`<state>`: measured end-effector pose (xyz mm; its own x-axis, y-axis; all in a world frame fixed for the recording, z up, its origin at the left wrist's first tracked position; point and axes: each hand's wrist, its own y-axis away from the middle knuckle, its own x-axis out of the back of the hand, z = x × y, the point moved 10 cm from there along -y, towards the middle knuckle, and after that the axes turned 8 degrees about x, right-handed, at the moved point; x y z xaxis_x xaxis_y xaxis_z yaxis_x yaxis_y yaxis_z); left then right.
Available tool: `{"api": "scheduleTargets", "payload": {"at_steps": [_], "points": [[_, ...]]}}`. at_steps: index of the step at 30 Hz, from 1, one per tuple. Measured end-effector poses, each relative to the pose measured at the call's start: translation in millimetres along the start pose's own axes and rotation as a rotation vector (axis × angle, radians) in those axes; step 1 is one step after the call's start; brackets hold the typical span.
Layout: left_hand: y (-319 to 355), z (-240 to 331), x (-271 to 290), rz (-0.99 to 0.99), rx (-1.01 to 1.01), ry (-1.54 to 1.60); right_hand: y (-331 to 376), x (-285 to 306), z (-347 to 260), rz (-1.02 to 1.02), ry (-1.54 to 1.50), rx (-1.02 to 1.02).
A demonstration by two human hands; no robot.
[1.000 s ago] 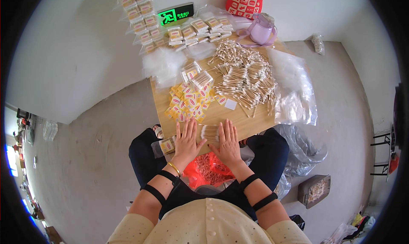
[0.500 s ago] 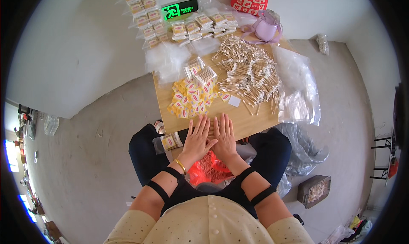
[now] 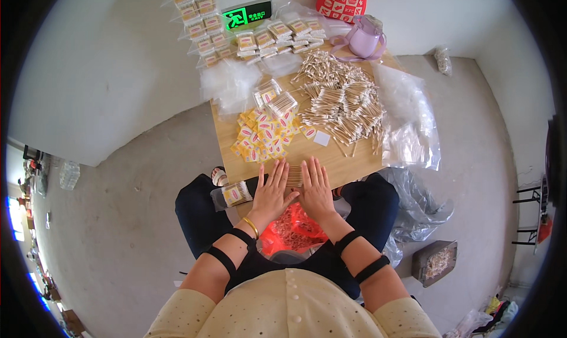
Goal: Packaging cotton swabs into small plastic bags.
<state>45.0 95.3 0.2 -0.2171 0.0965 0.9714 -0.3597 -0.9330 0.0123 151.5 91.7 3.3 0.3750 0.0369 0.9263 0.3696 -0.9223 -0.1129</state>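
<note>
My left hand [image 3: 271,191] lies flat at the table's near edge, fingers stretched forward. Beside it my right hand [image 3: 316,190] is flat too, its fingers pointing away from me. A small row of cotton swabs [image 3: 295,176] shows in the gap between them, touched on both sides. Left of my left wrist, a clear packet of cotton swabs with a yellow card [image 3: 236,194] rests by the edge. Beyond my hands lie a heap of yellow-and-white cards [image 3: 266,137], a white square card [image 3: 321,138] and a big pile of loose cotton swabs [image 3: 345,105].
Filled swab packets [image 3: 280,37] are stacked at the back. Clear bags [image 3: 233,84] lie left, a plastic sheet [image 3: 410,116] right. A lilac container [image 3: 364,40] stands at the far corner. A red bag [image 3: 289,232] hangs between my knees; a bin [image 3: 436,262] is on the floor.
My hands have moved slightly apart, the right one shifting to the right. More of the swab row shows between them.
</note>
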Motion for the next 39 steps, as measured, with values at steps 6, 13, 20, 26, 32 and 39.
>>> {"api": "scheduleTargets", "payload": {"at_steps": [6,13,20,26,32,39], "points": [[1,3,1,0.021,0.039,0.055,9,-16,-13,0.014,0.078,0.008],[4,-3,0,0.01,0.05,0.114,-2,-15,-16,0.019,0.08,-0.026],[14,-31,51,0.171,0.18,0.201,-7,-19,-15,-0.076,0.166,-0.047],[97,-185,24,0.392,0.729,0.37,-12,-21,-31,-0.049,0.093,0.0],[95,-199,-19,0.257,1.051,0.774,-20,-40,-70,-0.042,0.058,0.135],[102,-221,-59,0.339,1.103,1.118,-24,-42,-86,-0.031,0.065,0.174]]}}
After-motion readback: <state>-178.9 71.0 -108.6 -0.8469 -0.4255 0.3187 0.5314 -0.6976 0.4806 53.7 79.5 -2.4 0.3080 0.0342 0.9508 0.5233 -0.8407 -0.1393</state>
